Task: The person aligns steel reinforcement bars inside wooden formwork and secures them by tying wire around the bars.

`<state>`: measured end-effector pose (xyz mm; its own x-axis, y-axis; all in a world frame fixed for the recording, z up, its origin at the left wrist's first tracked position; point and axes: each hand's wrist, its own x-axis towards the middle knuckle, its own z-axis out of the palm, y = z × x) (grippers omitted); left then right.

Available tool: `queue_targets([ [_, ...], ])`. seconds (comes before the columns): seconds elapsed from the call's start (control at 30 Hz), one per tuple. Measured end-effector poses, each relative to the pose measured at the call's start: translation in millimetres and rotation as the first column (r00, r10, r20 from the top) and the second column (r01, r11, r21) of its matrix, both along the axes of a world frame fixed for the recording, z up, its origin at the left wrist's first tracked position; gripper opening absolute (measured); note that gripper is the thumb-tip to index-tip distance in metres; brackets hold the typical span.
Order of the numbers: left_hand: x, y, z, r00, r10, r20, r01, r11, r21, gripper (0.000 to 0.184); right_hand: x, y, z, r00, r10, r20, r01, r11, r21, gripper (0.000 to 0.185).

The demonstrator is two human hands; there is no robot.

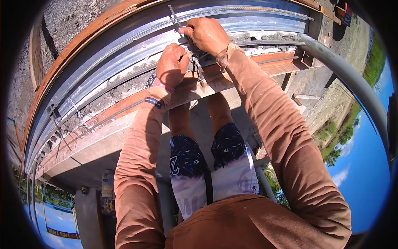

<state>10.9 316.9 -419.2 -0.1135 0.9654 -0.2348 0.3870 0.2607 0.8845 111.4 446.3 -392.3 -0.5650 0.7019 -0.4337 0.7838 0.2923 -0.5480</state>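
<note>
Both my hands are at a short ribbed steel bar (174,15) that crosses the long rebar (137,35) inside a formwork channel. My right hand (206,35) is closed at the crossing, fingers curled and thumb pressed against them; what it pinches is too small to make out. Just below and to the left, my left hand (172,64) is closed too, thumb against the fingers, beside dark metal pieces (198,68). What lies between its fingertips is hidden. A watch (151,81) is on my left wrist.
A wooden board (66,54) edges the channel on the far side, with gravel (70,18) beyond. A thick grey pipe (352,74) curves down the right side. Thin wires (74,107) stick up at the left. A concrete ledge (95,145) runs below.
</note>
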Motion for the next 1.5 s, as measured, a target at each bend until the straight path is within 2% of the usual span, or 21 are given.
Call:
queue_targets([
  [0.03,0,-1,-1,1.0,-0.004,-0.011,0.004,1.0,0.014,0.015,-3,1,-2,0.995,0.098,0.019,-0.099,0.993,0.064,0.03],
  [0.1,1,-5,-2,1.0,0.008,0.017,-0.008,1.0,0.001,0.014,-3,-3,-1,0.993,0.109,0.039,-0.111,0.993,0.046,0.029],
  [0.17,4,-6,-5,0.999,0.021,-0.049,-0.02,0.999,0.04,0.013,2,-3,3,0.989,0.135,-0.058,-0.136,0.991,-0.001,0.028],
  [0.2,5,-7,-4,0.997,0.013,-0.073,-0.013,1.0,0.006,0.01,3,-6,4,0.959,0.225,-0.172,-0.206,0.971,0.122,0.024],
  [0.23,6,-8,-6,0.997,0.024,-0.074,-0.024,1.0,0.005,0.01,1,-8,2,0.956,0.235,-0.173,-0.216,0.969,0.122,0.024],
  [0.3,13,-10,-9,0.989,0.124,-0.079,-0.11,0.98,0.164,0.011,-6,-13,3,0.898,0.415,-0.143,-0.406,0.909,0.088,0.018],
  [0.43,15,-25,-9,0.954,0.144,-0.264,-0.105,0.982,0.158,0.009,-23,0,5,0.79,0.612,-0.028,-0.613,0.79,-0.034,0.014],
  [0.57,20,-37,-11,0.933,0.145,-0.33,-0.114,0.987,0.112,0.008,-41,4,-2,0.679,0.734,-0.019,-0.731,0.672,-0.121,0.015],
  [0.63,25,-40,-9,0.917,0.186,-0.352,-0.169,0.982,0.078,0.014,-52,7,-7,0.672,0.741,-0.001,-0.733,0.665,-0.143,0.015],
  [0.7,32,-42,-4,0.911,0.248,-0.328,-0.23,0.969,0.094,0.017,-62,17,-13,0.705,0.708,-0.027,-0.605,0.582,-0.544,0.013],
  [0.73,35,-42,0,0.904,0.263,-0.338,-0.25,0.965,0.08,0.014,-63,17,-15,0.741,0.672,-0.003,-0.536,0.588,-0.606,0.013],
  [0.83,42,-45,2,0.882,0.335,-0.332,-0.323,0.942,0.093,0.013,-62,7,-17,0.786,0.617,0.053,-0.461,0.64,-0.615,0.014],
  [0.87,46,-45,2,0.868,0.335,-0.367,-0.326,0.941,0.088,0.018,-62,0,-17,0.727,0.685,0.044,-0.609,0.673,-0.419,0.016],
  [0.9,50,-46,2,0.856,0.329,-0.398,-0.325,0.942,0.081,0.023,-65,-9,-10,0.706,0.699,0.111,-0.64,0.697,-0.324,0.016],
  [1.03,65,-43,7,0.822,0.441,-0.36,-0.455,0.889,0.051,0.033,-76,-13,-21,0.638,0.754,0.159,-0.719,0.656,-0.228,0.016],
  [1.1,69,-43,5,0.819,0.442,-0.364,-0.463,0.886,0.035,0.039,-77,-9,-19,0.67,0.727,0.151,-0.658,0.675,-0.334,0.017],
  [1.17,73,-44,4,0.768,0.401,-0.499,-0.452,0.892,0.021,0.04,-67,-14,-26,0.646,0.754,0.116,-0.737,0.656,-0.161,0.018],
  [1.23,68,-41,20,0.755,0.398,-0.52,-0.469,0.883,-0.005,0.031,-57,-16,-17,0.719,0.694,0.045,-0.676,0.713,-0.186,0.017],
  [1.3,64,-44,21,0.741,0.296,-0.603,-0.357,0.934,0.019,0.02,-57,-13,-13,0.673,0.737,0.061,-0.716,0.67,-0.197,0.017],
  [1.43,53,-44,15,0.779,0.342,-0.525,-0.281,0.94,0.196,0.019,-59,-5,-6,0.603,0.793,0.083,-0.726,0.59,-0.353,0.024],
  [1.5,50,-43,10,0.769,0.329,-0.548,-0.241,0.943,0.228,0.017,-54,-3,-1,0.678,0.734,0.035,-0.678,0.643,-0.356,0.026],
])
